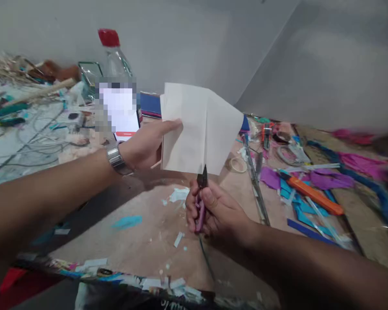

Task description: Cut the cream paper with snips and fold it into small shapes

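My left hand grips a folded white sheet of paper by its left edge, thumb on the front face. The sheet stands upright above the table, with a line running down it near the middle. In my right hand is a small pair of scissors with pinkish-purple handles. Its dark blades point up at the paper's lower edge, in front of or around it; I cannot tell which. My fingers are wrapped round the handles.
A lit phone leans by a red-capped clear bottle behind my left hand. To the right lie an orange cutter knife, a metal ruler, a tape roll and coloured scraps. Wires and sticks clutter the left.
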